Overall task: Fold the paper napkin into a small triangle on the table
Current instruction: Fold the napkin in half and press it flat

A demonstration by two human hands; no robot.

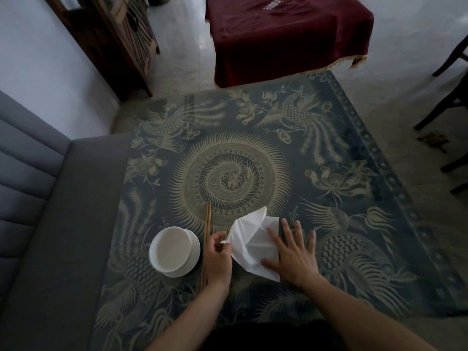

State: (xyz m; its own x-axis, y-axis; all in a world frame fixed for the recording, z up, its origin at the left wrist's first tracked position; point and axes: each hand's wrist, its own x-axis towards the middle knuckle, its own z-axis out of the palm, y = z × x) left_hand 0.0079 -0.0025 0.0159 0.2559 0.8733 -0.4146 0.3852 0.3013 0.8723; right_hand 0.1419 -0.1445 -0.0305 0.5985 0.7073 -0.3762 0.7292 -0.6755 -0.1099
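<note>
Fold in progress, not finished. Paper napkin (253,245) lies on near tabletop (329,153), right of chopsticks (207,231) and bowl (174,252). White, thin, creased, loosely bunched; no clean triangle yet. Left hand (218,257) grip pinched on its left corner, lifted. Right hand (293,252) flat, fingers spread, pressing its right side.

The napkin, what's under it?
Around the napkin you can see the patterned tablecloth. The right hand presses on it, and the left hand pinches a corner. Whatever lies right beneath the paper is hidden.
</note>
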